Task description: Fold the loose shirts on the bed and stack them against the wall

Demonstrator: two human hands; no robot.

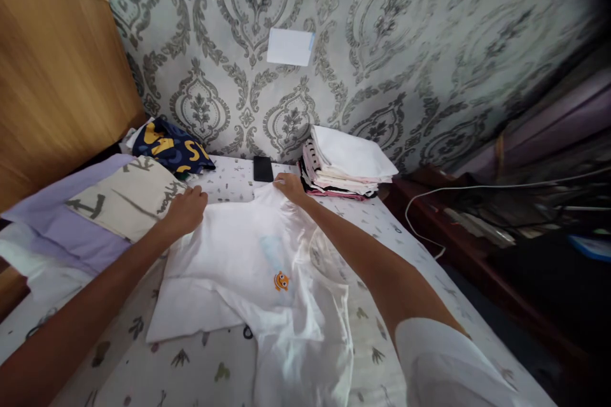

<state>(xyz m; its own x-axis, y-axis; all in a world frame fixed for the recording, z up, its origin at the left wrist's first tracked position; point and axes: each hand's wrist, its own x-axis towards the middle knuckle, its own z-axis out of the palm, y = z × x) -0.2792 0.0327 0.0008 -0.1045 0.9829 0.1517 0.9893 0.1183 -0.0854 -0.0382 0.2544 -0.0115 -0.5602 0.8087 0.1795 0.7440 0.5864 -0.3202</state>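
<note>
A white shirt (229,241) with a small orange cartoon face lies spread on the patterned sheet (181,365). My left hand (188,208) is closed on its far left corner. The shirt's upper edge near the sleeve is pinched in my right hand (289,187). Toward me, part of the white cloth bunches and folds over itself, with a thin, sheer piece at the right.
A folded stack of clothes (351,162) stands by the wall, a black phone (263,169) left of it. Lilac and beige clothes (128,200) and a navy printed cloth (169,146) lie left. A wooden headboard (62,70) rises behind; a white cable (415,203) runs at the right.
</note>
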